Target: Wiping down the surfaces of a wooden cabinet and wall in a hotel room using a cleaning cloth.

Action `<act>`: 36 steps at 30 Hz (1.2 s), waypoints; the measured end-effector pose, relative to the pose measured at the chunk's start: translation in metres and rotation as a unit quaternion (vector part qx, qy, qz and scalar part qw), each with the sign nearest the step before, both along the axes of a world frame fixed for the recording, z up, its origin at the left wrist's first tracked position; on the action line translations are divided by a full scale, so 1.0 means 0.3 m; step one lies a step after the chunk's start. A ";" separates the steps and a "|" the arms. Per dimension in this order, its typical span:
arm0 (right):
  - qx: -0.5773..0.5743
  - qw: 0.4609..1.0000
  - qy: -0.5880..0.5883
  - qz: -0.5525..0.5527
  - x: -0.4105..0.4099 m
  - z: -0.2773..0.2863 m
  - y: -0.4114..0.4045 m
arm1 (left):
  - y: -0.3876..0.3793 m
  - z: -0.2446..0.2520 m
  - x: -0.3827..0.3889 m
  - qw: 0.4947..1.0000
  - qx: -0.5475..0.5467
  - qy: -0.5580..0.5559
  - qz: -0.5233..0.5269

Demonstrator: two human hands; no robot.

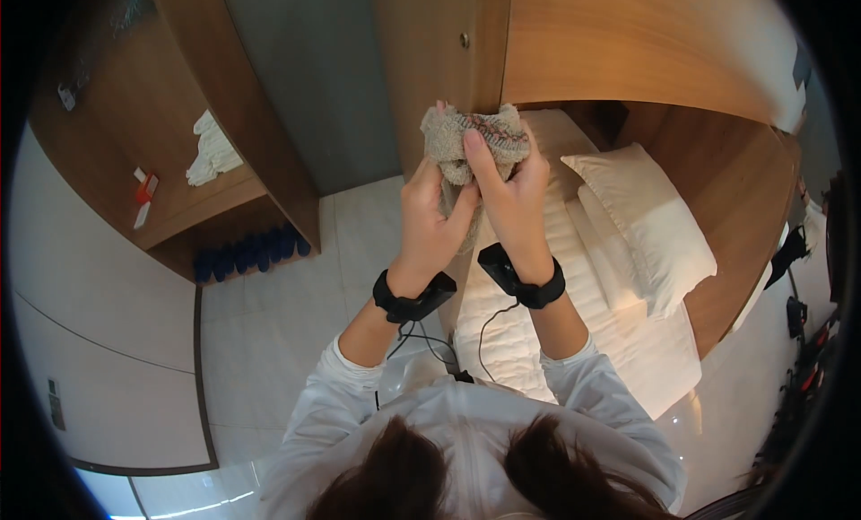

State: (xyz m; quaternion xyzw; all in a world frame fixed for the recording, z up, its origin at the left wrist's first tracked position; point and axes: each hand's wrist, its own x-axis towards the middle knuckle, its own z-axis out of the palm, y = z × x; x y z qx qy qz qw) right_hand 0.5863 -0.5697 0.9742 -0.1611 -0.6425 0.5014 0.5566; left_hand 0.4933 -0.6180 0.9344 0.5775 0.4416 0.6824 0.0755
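Observation:
A beige terry cloth (pixel 464 146) with a reddish-and-dark patterned band is bunched up between both my hands at the top middle of the view. My left hand (pixel 430 210) grips its lower left side, with the fingers mostly hidden behind the cloth. On the right side, my right hand (pixel 508 190) holds it with the thumb pressed on its front. A part of the cloth hangs down between the wrists. Each wrist wears a black strap with a black device, and thin cables run from them.
A wooden cabinet panel (pixel 444 55) stands just beyond the hands. To the right is a bed with a white quilted mattress pad (pixel 511 338) and stacked pillows (pixel 646 230). An open wooden wardrobe (pixel 282 116) at left holds white fabric (pixel 214 150) above dark blue slippers (pixel 252 254).

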 end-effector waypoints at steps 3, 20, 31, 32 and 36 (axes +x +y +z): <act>0.018 0.999 0.043 -0.014 0.009 0.002 -0.032 | -0.005 0.000 0.002 0.999 0.008 0.050 -0.005; 0.476 0.843 -0.022 -0.250 0.010 0.184 0.114 | 0.111 0.135 -0.076 0.963 0.110 0.244 0.018; 0.377 0.916 0.000 -0.137 -0.005 0.133 0.074 | 0.144 0.107 -0.046 0.971 0.148 0.185 0.033; 0.395 0.908 0.007 -0.143 -0.011 0.168 0.078 | 0.145 0.136 -0.046 0.971 0.158 0.178 0.034; 0.472 0.863 0.008 -0.180 -0.022 0.330 0.113 | 0.138 0.288 -0.059 0.954 0.210 0.214 0.031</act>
